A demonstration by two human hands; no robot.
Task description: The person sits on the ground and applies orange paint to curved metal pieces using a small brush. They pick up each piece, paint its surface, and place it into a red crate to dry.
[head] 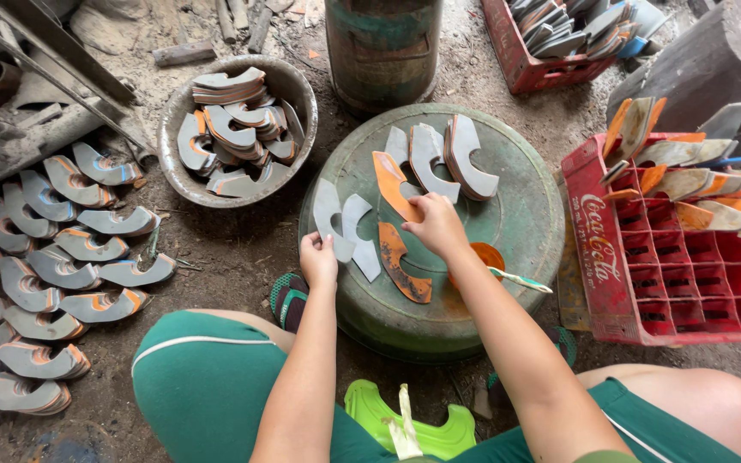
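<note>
Two bare hands work over an upturned green drum (525,214) serving as a tabletop, with curved cut pieces spread across it. The right hand (436,225) pinches the near end of an orange piece (390,184) between thumb and fingers; the piece lies flat near the drum's centre, its long axis running from far-left to near-right, its far end pointing away from the worker. The left hand (317,257) has its fingers curled, pinching the near edge of a grey pair (345,225) at the drum's left rim, which fans away from the hand.

A second orange piece (403,264) lies just near the right hand, and a grey stack (443,159) leans on the far side. A small orange pot (486,255) with a brush (518,279) across it sits right of the wrist.

Risks, as a judgement: the grey pair sits close to the rim, and a nudge could send it to the dirt floor. The right forearm passes over the pot, so a swing of the wrist could tip it or knock the brush off. Dragging the orange piece sideways could disturb the leaning stack.

Around the drum stand a bowl (175,111) of pieces, rows of pieces on the floor (53,257) at left, and a red crate (679,257) at right.
</note>
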